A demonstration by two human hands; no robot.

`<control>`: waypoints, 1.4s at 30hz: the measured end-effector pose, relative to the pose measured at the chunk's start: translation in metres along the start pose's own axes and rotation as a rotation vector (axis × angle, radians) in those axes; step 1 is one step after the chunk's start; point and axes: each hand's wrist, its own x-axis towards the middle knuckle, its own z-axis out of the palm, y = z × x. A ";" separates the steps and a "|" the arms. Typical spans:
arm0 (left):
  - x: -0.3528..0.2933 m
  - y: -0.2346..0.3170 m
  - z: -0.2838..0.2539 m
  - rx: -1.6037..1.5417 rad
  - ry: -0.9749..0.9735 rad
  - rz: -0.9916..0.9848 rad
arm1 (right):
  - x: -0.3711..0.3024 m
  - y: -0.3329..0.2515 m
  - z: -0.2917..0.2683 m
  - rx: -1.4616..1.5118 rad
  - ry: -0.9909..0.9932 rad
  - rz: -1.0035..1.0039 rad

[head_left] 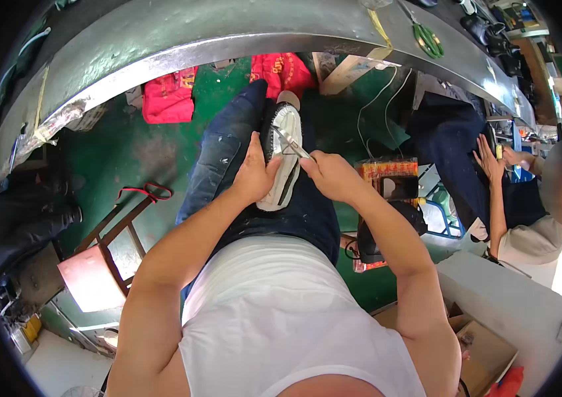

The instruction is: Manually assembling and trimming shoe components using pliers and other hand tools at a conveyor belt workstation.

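A shoe [287, 173] lies bottom up along my lap, its pale underside showing and a dark, stitched-looking edge around it. My left hand [255, 172] grips its left side, the thumb resting on the underside and the fingers along the edge. In my right hand [329, 173] is a knife [291, 143], pinched near its handle end. Its metal blade points up and left across the middle of the shoe bottom. Whether the blade edge touches the material is too small to tell.
A metal-topped bench [228, 49] curves across the front, with green-handled scissors [428, 41] on it. Red cloths [170, 96] show beneath. A wooden stool [99, 268] stands at left. To the right, another person's hand [489, 159] works on dark footwear; a cardboard box [486, 351] sits lower right.
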 end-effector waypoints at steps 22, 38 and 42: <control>0.002 0.022 -0.036 -0.118 -0.001 -0.226 | -0.062 0.016 0.044 0.673 -0.017 0.160; -0.052 0.022 -0.121 -1.255 -0.576 -0.099 | -0.068 0.043 0.074 1.257 0.017 0.475; -0.069 0.020 -0.049 0.138 -0.395 0.002 | -0.052 0.038 0.067 1.356 0.052 0.551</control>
